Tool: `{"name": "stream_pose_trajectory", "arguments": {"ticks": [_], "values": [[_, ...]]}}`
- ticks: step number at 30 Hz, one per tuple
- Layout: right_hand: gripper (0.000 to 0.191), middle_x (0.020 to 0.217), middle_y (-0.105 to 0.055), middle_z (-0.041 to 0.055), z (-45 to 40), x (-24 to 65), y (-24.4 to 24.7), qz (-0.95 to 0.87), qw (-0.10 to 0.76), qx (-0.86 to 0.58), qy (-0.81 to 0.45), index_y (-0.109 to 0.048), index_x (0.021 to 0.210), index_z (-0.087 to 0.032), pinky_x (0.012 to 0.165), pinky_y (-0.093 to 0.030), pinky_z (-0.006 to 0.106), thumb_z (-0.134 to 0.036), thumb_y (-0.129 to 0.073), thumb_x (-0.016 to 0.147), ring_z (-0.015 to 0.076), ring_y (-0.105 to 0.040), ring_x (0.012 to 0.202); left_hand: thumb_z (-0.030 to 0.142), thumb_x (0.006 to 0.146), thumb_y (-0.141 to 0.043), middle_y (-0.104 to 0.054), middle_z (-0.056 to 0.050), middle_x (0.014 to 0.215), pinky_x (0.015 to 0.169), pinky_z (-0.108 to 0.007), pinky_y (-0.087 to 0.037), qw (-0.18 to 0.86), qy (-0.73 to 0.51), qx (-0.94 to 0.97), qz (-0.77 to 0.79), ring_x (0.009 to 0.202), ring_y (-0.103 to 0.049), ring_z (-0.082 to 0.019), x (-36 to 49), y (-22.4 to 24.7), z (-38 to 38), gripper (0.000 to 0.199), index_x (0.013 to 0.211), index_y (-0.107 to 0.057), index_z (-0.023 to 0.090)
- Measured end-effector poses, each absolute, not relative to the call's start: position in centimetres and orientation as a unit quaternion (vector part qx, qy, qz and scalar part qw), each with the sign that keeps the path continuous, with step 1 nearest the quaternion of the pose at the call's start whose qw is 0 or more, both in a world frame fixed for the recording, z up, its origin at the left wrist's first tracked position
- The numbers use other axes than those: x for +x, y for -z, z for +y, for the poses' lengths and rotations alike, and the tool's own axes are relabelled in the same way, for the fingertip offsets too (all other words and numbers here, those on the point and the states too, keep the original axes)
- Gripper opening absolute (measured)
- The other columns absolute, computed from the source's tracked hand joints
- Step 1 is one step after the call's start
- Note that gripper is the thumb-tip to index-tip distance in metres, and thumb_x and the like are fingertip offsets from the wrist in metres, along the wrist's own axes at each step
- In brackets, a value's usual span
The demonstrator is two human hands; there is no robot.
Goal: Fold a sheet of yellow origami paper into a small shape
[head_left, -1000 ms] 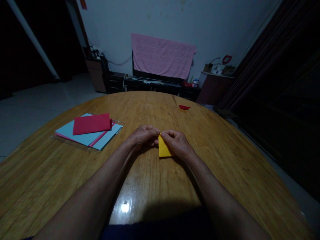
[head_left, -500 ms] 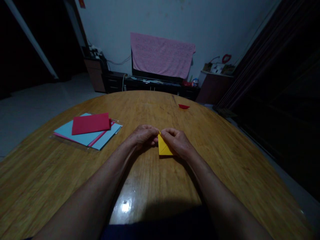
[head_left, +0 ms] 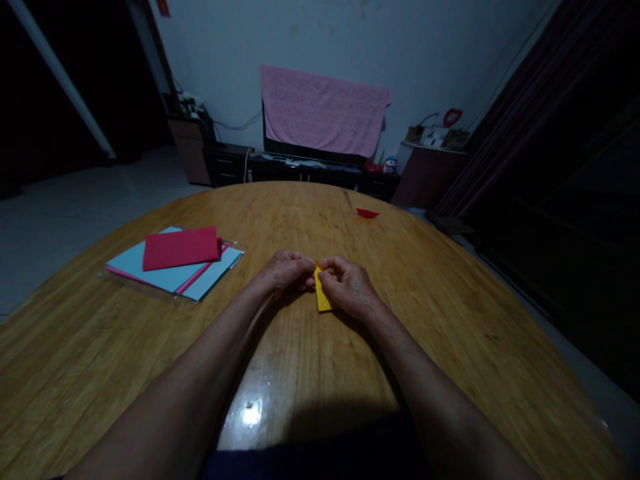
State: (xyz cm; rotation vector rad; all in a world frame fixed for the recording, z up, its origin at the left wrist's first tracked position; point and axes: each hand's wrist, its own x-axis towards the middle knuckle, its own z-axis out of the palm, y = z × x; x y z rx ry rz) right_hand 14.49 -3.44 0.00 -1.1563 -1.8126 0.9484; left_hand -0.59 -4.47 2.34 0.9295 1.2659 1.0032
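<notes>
Both hands sit close together at the middle of the wooden table (head_left: 300, 227). A folded piece of yellow paper (head_left: 323, 295) stands between them, its lower tip resting on or just above the wood. My right hand (head_left: 347, 288) pinches it and covers its right side. My left hand (head_left: 286, 271) has its fingertips at the paper's upper left edge. The upper part of the paper is hidden behind my fingers.
A clear plastic sleeve (head_left: 235, 252) at the left holds light blue and pink paper, with a red sheet (head_left: 181, 248) on top. A small folded red paper (head_left: 367, 213) lies at the far side of the table. Beyond the table stand a low cabinet and a pink-draped screen.
The yellow paper now looks narrower, as if folded over. My right hand has moved left and covers more of it.
</notes>
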Motion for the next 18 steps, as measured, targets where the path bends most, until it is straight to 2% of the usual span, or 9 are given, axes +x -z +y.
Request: {"name": "stream_pose_trajectory", "arguments": {"ticks": [6,18], "values": [[0.014,0.063,-0.060,0.0000,-3.69,14.25,-0.59,-0.689,0.395,-0.477,-0.377,-0.063,0.077,-0.018,0.050,-0.041,0.023,-0.028,-0.054,0.073,0.0116,-0.052,0.055,0.012,0.067,-0.060,-0.058,-0.002,0.046,0.040,-0.019,-0.035,0.591,-0.428,0.404,0.551,0.038,-0.051,-0.009,-0.34,-2.30,-4.60,0.006,0.062,-0.058,0.015],[0.013,0.064,-0.062,0.0009,-4.08,13.95,-0.94,-0.686,0.383,-0.491,-0.378,-0.064,0.079,-0.016,0.048,-0.041,0.020,-0.024,-0.055,0.074,0.0104,-0.053,0.053,0.012,0.068,-0.062,-0.055,0.001,0.044,0.039,-0.018,-0.033,0.545,-0.461,0.421,0.560,0.036,-0.046,-0.007,0.08,-1.99,-4.71,0.014,0.057,-0.053,0.016]]}}
